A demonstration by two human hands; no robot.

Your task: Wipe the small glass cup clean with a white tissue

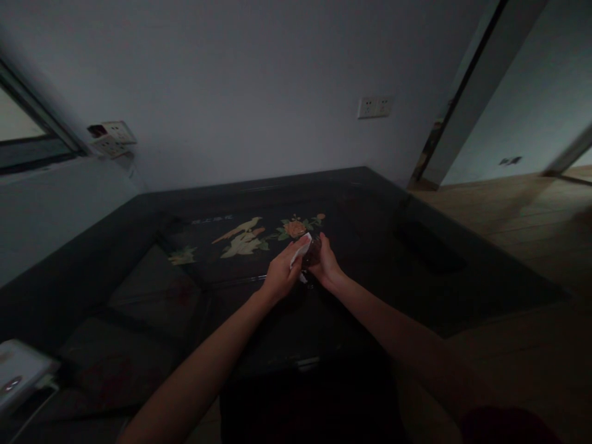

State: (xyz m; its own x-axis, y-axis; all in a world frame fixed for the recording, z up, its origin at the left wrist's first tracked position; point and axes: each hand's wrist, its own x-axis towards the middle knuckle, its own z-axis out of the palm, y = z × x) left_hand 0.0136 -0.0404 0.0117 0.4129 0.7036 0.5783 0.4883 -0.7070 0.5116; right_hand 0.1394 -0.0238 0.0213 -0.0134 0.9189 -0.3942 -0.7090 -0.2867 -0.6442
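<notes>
Over the dark glossy tabletop (287, 327), my two hands meet near the middle of the view. My left hand (280, 272) is closed on a crumpled white tissue (300, 250), which touches the side of a small dark, see-through object that looks like a glass (313, 250). Fingers of my right hand (329, 265) wrap round that glass from the right. Its lower part is hidden between the hands, and the dim light hides its detail. Just beyond lie a painted flower (295, 229) and a pale bird design (243, 240) on the table's surface.
A long dark object (430, 246) lies on the right side of the table. At the lower left is a white device (23, 373) with a cable. Wall sockets (375, 107) sit above the table's back edge. Wooden floor (504, 206) shows at right.
</notes>
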